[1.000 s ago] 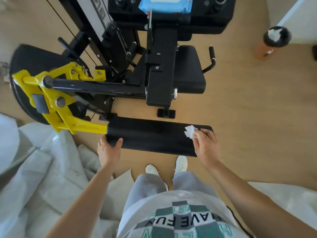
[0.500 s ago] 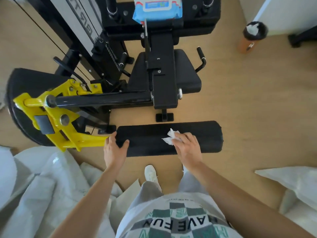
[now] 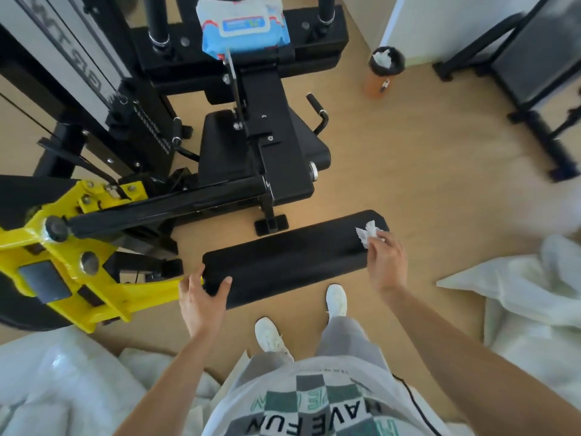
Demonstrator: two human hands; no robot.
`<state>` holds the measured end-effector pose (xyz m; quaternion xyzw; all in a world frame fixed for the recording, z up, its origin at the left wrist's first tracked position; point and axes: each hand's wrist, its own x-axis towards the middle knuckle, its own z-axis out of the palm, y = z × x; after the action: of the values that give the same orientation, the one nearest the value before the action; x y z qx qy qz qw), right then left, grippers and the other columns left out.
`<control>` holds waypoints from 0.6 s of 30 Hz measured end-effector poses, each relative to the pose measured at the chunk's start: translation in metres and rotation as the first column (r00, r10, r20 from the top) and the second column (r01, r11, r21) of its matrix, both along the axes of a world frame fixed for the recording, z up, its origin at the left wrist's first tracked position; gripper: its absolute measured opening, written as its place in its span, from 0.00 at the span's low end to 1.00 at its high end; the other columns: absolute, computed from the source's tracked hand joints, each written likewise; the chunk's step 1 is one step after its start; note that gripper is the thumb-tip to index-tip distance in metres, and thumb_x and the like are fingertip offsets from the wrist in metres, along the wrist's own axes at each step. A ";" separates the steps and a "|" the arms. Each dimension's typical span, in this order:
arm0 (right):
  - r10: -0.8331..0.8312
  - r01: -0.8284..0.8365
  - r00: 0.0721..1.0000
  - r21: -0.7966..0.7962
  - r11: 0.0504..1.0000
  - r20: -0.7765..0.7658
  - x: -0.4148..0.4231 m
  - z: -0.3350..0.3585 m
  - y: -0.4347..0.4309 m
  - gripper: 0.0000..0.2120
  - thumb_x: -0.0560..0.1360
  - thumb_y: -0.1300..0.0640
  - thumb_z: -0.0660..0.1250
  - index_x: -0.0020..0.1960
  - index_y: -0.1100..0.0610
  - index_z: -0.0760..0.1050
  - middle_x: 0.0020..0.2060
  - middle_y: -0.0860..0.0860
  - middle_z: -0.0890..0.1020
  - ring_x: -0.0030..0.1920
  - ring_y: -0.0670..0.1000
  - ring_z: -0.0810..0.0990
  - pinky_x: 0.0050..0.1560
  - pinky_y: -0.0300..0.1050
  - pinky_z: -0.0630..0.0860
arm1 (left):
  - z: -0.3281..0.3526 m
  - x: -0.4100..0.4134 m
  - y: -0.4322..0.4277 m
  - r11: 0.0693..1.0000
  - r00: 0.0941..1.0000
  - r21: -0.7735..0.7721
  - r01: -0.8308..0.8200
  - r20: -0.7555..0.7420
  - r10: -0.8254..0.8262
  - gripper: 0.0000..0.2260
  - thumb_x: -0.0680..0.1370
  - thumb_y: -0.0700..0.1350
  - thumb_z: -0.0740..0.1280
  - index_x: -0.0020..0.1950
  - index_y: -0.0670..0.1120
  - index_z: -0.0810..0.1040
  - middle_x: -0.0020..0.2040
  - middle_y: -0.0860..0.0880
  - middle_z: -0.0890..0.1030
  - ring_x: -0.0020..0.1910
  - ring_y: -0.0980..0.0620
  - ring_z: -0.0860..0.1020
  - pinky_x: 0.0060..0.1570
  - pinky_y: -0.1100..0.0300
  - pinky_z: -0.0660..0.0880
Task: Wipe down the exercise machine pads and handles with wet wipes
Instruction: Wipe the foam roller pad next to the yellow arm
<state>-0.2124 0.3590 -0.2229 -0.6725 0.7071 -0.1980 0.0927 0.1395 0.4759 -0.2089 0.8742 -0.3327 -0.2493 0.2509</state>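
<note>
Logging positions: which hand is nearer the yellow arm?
Left. The left hand grips the roller pad beside the yellow arm; the right hand holds a wipe at its far end.

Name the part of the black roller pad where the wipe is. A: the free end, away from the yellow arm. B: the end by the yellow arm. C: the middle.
A: the right hand holds the wipe on the roller pad at its free end, while the left hand grips the end by the yellow arm.
</note>
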 end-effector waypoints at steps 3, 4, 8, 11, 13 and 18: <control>0.074 -0.075 0.993 0.013 0.997 0.089 0.036 0.001 0.006 0.04 0.75 0.70 0.71 0.48 0.66 0.83 0.51 0.59 0.82 0.47 0.59 0.81 0.47 0.42 0.72 | -0.002 0.005 0.000 0.999 0.999 -0.028 -0.016 -0.052 0.015 0.30 0.74 0.54 0.77 0.74 0.48 0.74 0.66 0.42 0.74 0.60 0.41 0.77 0.58 0.45 0.76; 0.108 -0.112 0.985 0.023 0.993 0.131 0.051 0.002 0.009 0.04 0.75 0.69 0.71 0.49 0.65 0.83 0.50 0.57 0.81 0.47 0.56 0.80 0.46 0.40 0.73 | -0.003 0.007 0.000 0.999 0.998 -0.039 -0.017 -0.065 0.015 0.30 0.74 0.53 0.77 0.73 0.48 0.74 0.66 0.43 0.74 0.59 0.42 0.77 0.57 0.45 0.78; 0.282 -0.303 0.929 0.055 0.951 0.240 0.113 0.004 0.029 0.06 0.76 0.67 0.71 0.53 0.64 0.83 0.50 0.53 0.80 0.47 0.49 0.77 0.49 0.40 0.80 | -0.008 0.016 0.003 0.998 0.990 -0.058 -0.012 -0.140 0.004 0.29 0.74 0.51 0.78 0.73 0.50 0.74 0.65 0.46 0.74 0.54 0.48 0.80 0.54 0.47 0.81; 0.466 -0.491 0.850 0.048 0.870 0.246 0.157 0.007 0.040 0.08 0.75 0.68 0.73 0.53 0.64 0.83 0.47 0.55 0.80 0.45 0.51 0.79 0.48 0.44 0.81 | -0.009 0.019 0.007 0.997 0.984 -0.067 0.024 -0.173 -0.035 0.30 0.75 0.46 0.77 0.76 0.52 0.71 0.64 0.50 0.72 0.58 0.47 0.78 0.57 0.48 0.81; 0.582 -0.610 0.781 0.075 0.789 0.225 0.183 0.007 0.047 0.10 0.76 0.67 0.72 0.57 0.63 0.82 0.47 0.55 0.80 0.45 0.52 0.79 0.46 0.45 0.81 | -0.009 0.018 0.011 0.996 0.978 -0.087 0.005 -0.207 -0.023 0.30 0.76 0.42 0.76 0.76 0.51 0.70 0.64 0.50 0.72 0.57 0.49 0.78 0.57 0.50 0.81; 0.706 -0.751 0.661 0.220 0.623 0.254 0.239 0.007 0.055 0.14 0.80 0.67 0.61 0.64 0.62 0.78 0.56 0.58 0.78 0.55 0.57 0.76 0.55 0.53 0.75 | -0.009 0.014 0.022 0.996 0.969 -0.074 -0.042 -0.248 0.023 0.28 0.77 0.37 0.73 0.76 0.49 0.72 0.62 0.48 0.76 0.49 0.53 0.80 0.56 0.53 0.80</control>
<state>0.0264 0.4136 -0.2158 -0.8622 0.3862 -0.0786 0.3183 0.1539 0.4979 -0.2183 0.8313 -0.2940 -0.3386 0.3285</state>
